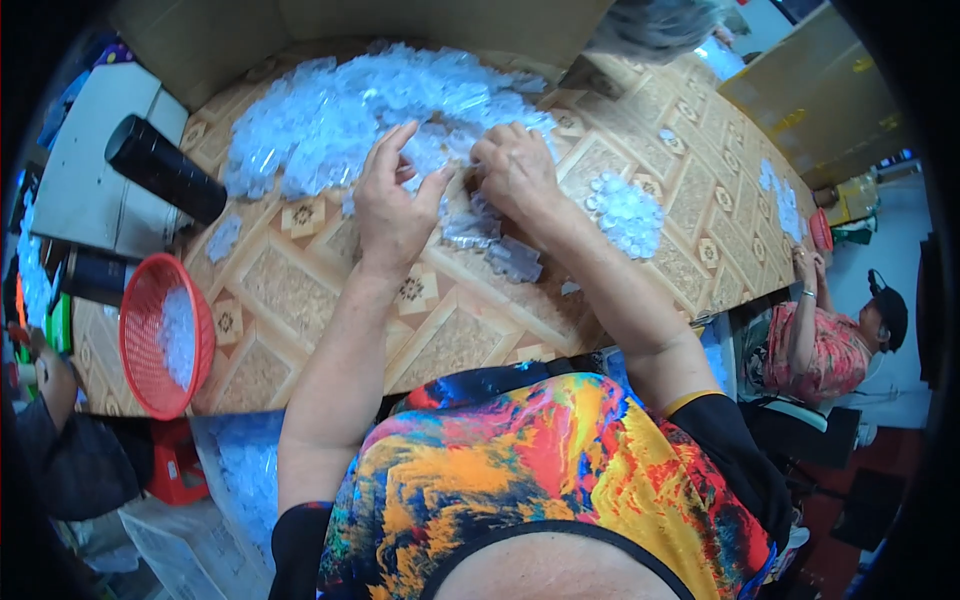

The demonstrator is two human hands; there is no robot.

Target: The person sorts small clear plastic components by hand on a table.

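Note:
A wide heap of clear, bluish plastic pieces (320,120) covers the far middle of the patterned table. My left hand (388,205) is at the heap's near edge, its thumb and fingers apart with nothing seen between them. Just to its right, my right hand (515,178) is curled with the fingertips down at the plastic; whatever it grips is hidden. Beneath and between the hands lie a few flat clear plastic pieces (515,259). Right of my right forearm is a cluster of small round clear pieces (625,213).
A red plastic basket (127,335) with clear pieces inside stands at the table's left edge. Near it a black cylinder (165,168) leans over the tabletop. Cardboard (420,25) walls the far side. Another person (815,345) sits at the far right; more people are partly visible.

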